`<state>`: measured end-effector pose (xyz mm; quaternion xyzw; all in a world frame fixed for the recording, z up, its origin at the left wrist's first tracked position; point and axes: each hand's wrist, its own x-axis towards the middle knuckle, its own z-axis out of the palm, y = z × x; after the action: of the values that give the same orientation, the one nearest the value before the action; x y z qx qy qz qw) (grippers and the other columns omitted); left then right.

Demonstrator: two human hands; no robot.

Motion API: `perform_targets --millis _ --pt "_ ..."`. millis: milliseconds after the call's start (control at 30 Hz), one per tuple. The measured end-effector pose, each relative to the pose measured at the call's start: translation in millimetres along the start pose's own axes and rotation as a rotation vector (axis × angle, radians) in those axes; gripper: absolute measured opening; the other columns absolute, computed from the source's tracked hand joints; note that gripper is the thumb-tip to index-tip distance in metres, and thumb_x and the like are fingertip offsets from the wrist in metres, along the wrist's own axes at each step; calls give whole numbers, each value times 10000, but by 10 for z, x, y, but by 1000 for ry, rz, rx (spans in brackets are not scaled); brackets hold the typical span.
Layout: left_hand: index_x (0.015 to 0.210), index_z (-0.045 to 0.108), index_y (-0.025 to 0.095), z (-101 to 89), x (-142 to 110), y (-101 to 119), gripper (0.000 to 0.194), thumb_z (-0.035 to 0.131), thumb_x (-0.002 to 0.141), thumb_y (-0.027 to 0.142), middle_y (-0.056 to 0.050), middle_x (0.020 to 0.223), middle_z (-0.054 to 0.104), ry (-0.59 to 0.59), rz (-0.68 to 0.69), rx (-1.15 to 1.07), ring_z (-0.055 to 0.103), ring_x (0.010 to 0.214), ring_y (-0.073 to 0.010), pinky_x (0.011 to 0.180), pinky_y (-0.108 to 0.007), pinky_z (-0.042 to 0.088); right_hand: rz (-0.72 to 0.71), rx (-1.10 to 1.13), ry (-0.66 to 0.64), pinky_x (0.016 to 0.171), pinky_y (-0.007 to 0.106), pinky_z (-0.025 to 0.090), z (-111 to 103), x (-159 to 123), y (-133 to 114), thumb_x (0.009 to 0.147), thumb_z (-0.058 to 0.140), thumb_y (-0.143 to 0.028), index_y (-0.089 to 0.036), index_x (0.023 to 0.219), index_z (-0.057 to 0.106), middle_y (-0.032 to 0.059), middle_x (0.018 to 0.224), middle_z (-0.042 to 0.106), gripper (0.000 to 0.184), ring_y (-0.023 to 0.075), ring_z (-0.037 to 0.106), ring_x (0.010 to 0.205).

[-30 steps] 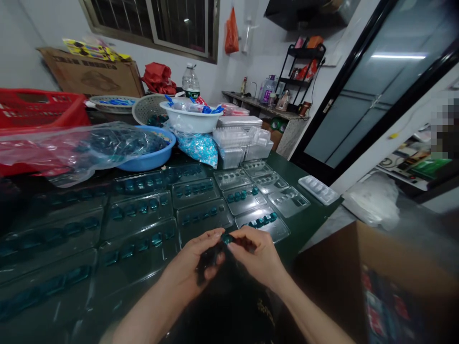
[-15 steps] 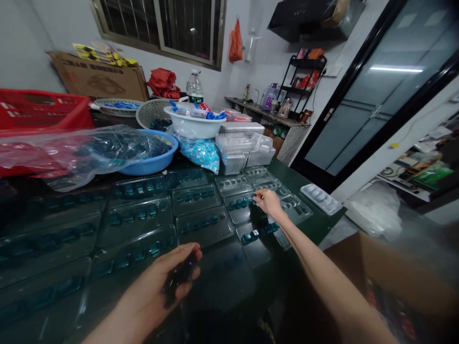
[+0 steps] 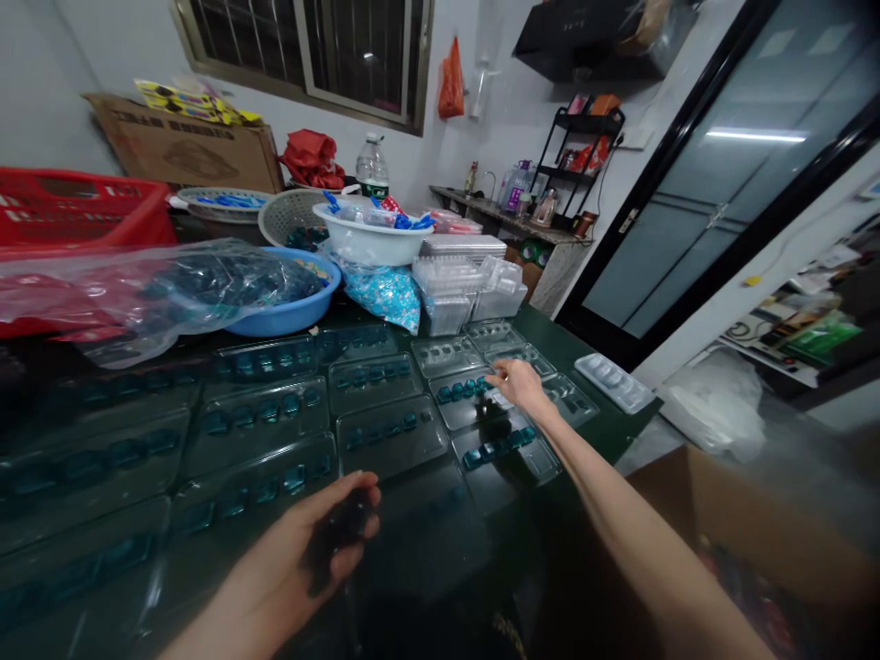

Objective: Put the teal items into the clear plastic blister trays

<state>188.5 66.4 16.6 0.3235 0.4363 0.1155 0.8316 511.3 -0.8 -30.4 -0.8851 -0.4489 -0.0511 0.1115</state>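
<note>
My left hand [image 3: 326, 541] is curled, palm turned inward, around dark shiny pieces [image 3: 344, 524] that are too dim to make out singly. Further out, my right hand [image 3: 519, 383] reaches over a clear plastic tray [image 3: 450, 422]. Its pinched fingertips are at the right end of a row of small teal, glassy pieces [image 3: 464, 390], closed on the end piece, which they partly hide. Just nearer lies another clear tray [image 3: 495, 495] with its own teal row [image 3: 500, 447]. More clear trays [image 3: 391, 440] with teal pieces cover the dark green table to the left.
Stacked clear trays [image 3: 446, 275] stand at the back beside a blue patterned bag [image 3: 385, 293]. A blue basin [image 3: 289, 316], a white basin [image 3: 375, 243] and a red basket [image 3: 82, 206] line the back. A white tray [image 3: 615, 383] lies near the right edge; a cardboard box [image 3: 660, 486] stands below.
My right hand left my left hand with a teal piece and reached forward to the tray's row, where it stays. My left hand drew back to the lower left, still holding the dark pieces.
</note>
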Motion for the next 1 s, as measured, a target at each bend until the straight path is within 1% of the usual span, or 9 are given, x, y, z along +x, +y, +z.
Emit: perform_targets --millis 100,233,367,433,533,733,800,900,1000 --pt "849 598 106 13 -55 28 176 550 703 192 -92 721 603 42 22 -15 478 415 -78 312 -168 320 -86 -2 -17 682 240 385 -62 4 21 791 484 -273 -217 1069 545 44 909 617 290 164 559 828" --pt "913 600 101 13 -100 33 231 524 698 140 -114 745 613 8 31 -41 501 436 -94 330 -178 334 -212 -24 -92 713 268 410 -87 30 -31 788 502 -235 -166 950 594 53 913 598 199 151 550 819" --pt "950 595 123 7 -107 18 267 566 693 188 -94 737 603 -59 9 -49 507 452 -91 337 -168 326 -278 -56 -164 722 326 438 -64 101 -55 821 476 -274 -128 880 570 39 899 584 183 143 552 804" --pt "953 591 138 5 -90 6 272 575 703 244 -68 704 589 -108 -9 -37 462 408 -61 336 -164 318 -286 -71 -179 734 342 440 -30 109 -58 831 462 -284 -124 887 557 38 909 577 194 143 550 813" --pt "888 587 150 5 -40 -26 219 574 712 281 -45 715 565 -148 45 -81 442 425 -49 318 -144 277 -266 -90 -166 746 340 429 38 48 -82 842 441 -268 -123 875 558 40 909 572 189 145 543 828" --pt "777 526 167 8 17 -92 208 560 712 362 -1 658 501 -211 74 -201 440 458 -60 299 -135 253 -170 -110 -102 677 268 389 36 -94 -202 830 416 -174 -109 816 591 125 882 569 187 175 552 796" --pt "789 519 169 -3 0 -107 237 557 707 388 6 648 494 -204 96 -201 433 449 -58 297 -139 256 -138 -108 -71 659 271 381 -44 -123 -275 798 460 -165 -105 900 570 137 887 565 162 197 548 812" --pt "799 515 171 -22 -32 -125 268 563 694 413 12 640 493 -180 116 -191 438 446 -58 295 -140 247 -118 -95 -7 653 281 376 -229 -263 -487 785 486 -198 -122 1114 455 145 969 540 339 215 532 852" --pt "770 506 175 -18 -39 -142 275 575 678 424 14 628 499 -160 114 -173 447 441 -61 295 -139 236 -239 46 22 659 238 378 -429 -583 -852 811 465 -294 -237 1150 422 54 990 540 346 144 535 793"
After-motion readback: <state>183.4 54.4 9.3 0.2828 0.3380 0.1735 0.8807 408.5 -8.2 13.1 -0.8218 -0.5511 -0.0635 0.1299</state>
